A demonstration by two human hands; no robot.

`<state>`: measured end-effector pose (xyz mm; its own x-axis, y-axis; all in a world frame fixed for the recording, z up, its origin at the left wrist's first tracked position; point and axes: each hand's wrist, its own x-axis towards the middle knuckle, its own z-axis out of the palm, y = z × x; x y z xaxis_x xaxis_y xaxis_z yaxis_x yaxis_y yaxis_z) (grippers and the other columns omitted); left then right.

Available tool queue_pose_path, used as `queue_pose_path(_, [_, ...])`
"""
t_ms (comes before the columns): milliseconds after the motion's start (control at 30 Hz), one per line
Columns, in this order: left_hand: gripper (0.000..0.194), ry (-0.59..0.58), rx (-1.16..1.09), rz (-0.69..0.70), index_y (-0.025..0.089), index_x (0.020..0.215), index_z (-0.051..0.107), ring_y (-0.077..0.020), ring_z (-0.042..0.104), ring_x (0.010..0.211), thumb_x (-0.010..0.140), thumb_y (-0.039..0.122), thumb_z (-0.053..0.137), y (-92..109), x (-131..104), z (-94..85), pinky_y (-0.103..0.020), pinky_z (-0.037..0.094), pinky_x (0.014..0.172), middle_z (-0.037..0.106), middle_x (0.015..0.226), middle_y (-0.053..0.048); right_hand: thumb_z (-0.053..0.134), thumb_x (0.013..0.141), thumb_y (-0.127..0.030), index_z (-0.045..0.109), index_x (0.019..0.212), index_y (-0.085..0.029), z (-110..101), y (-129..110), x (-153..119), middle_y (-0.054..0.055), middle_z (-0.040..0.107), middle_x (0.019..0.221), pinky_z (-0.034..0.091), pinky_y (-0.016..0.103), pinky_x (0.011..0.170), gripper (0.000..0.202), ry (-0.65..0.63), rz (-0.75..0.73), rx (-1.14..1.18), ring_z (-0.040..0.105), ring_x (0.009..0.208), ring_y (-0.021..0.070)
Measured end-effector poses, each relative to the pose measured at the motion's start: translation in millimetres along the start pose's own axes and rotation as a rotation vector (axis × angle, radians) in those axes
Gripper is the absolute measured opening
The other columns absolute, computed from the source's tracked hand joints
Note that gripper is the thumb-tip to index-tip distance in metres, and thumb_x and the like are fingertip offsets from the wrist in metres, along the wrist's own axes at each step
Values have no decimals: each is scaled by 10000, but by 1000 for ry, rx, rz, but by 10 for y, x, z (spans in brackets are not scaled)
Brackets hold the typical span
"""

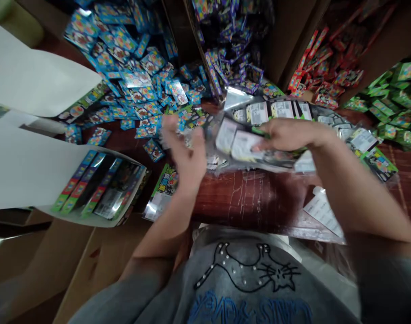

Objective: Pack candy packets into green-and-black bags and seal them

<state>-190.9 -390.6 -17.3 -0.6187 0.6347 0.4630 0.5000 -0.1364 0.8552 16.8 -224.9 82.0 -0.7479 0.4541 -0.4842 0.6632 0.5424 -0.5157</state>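
Note:
My right hand [288,132] is closed on a few flat dark packets [244,145] with white label panels, held over the tabletop. They are blurred by motion, and I cannot tell how many there are. Under and behind them lies a clear plastic bag [237,98] with more such packets [283,109]. To the left, my left hand [187,157] is raised with thumb and fingers apart, holding nothing; it is blurred too. Close to it are loose small blue boxes [154,150] and a flat black-and-green packet [161,191].
Blue boxes [124,40] pile at the back left, purple ones [232,54] behind, red [327,67] and green [399,103] at right, parted by dividers [298,40]. A white carton [33,166] holding display boxes stands left. A white paper sheet [323,211] lies on the red-brown table [239,198].

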Motion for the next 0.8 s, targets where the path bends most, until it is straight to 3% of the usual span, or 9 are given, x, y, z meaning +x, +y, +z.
queue_pose_path(100, [743,-328,-6,44,391,1605,457,-322,353,1672,968,647,742,327,-204,-407,-525,344,1370,394,1764,-38,885,772,-220,804,771,-203,254,-203,-238,-14,669,646,545,374,785,83,-386,-125,-328,657,680,186])
queue_pose_path(200, [965,-921,-127,-170,284,1572,534,-389,564,1512,749,553,960,382,-631,-262,-590,475,1274,587,1612,-138,878,721,-92,744,641,-196,687,-404,-274,-3,657,606,564,378,780,188,-388,-202,-405,675,677,198])
queue_pose_path(267, [937,-1082,-213,-328,201,1530,565,-389,649,1408,718,440,968,255,-936,-53,-613,499,1243,650,1534,-191,866,763,-106,807,789,-199,848,-382,-292,39,761,784,589,411,878,113,-324,-249,-398,745,851,244])
queue_pose_path(333, [763,-1064,-267,-444,170,1486,587,-350,701,1338,803,356,872,105,-1158,73,-599,523,1216,685,1489,-195,838,847,-184,827,1116,-224,879,-206,-382,91,804,1145,576,460,1039,272,-165,-301,-340,735,1156,292])
queue_pose_path(400, [614,-1025,-312,-507,187,1468,600,-299,722,1311,890,306,768,32,-1265,65,-554,544,1198,712,1461,-164,765,946,-287,746,1338,-260,879,60,-550,103,739,1364,561,485,1116,393,177,-311,-183,684,1297,292])
queue_pose_path(467, [552,-989,-354,-531,210,1451,617,-271,721,1312,919,291,742,63,-1280,-24,-520,546,1199,729,1437,-139,667,1014,-347,733,1321,-250,954,312,-747,109,744,1301,607,484,1048,329,552,-222,-9,735,1151,273])
queue_pose_path(533, [527,-961,-368,-513,218,1441,625,-261,719,1310,934,302,740,146,-1255,-109,-504,549,1201,738,1418,-132,636,1024,-370,742,1270,-227,1118,471,-907,115,759,1182,633,492,986,304,734,-86,55,751,1023,276])
queue_pose_path(700, [525,-1009,-364,-436,220,1488,598,-271,700,1339,990,350,699,183,-1286,-124,-519,523,1231,716,1463,-135,763,938,-429,727,1282,-206,1429,495,-974,127,776,1185,599,510,1039,412,737,48,44,721,1170,332])
queue_pose_path(800, [557,-1032,-268,-417,207,1535,562,-296,693,1353,999,328,655,125,-1344,-130,-556,517,1228,700,1490,-151,841,867,-462,744,1056,-229,1349,470,-921,68,788,1001,576,390,802,316,612,133,60,733,895,261])
